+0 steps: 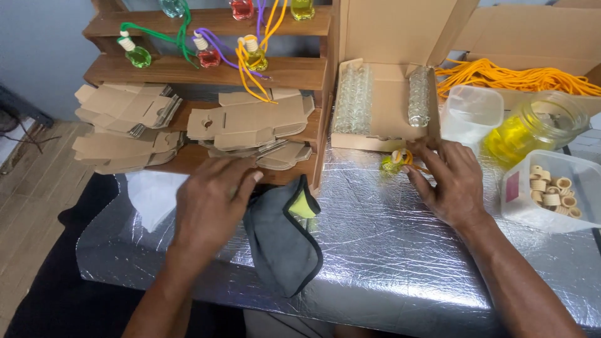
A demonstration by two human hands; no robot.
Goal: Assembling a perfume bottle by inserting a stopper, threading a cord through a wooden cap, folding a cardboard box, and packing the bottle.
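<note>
Silver foil bench (400, 263), both hands busy up near the back.
Left hand (210, 203) lies flat and spread, touching a grey cloth (282, 244); right hand (447, 181) pinches a small yellow bottle (393, 164) just before the open cardboard box (388, 100), wooden caps tub (551, 191) beside.

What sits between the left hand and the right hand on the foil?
In the head view, a grey cloth with a yellow inner face lies between the left hand and right hand; beyond it, bare foil-covered table.
</note>
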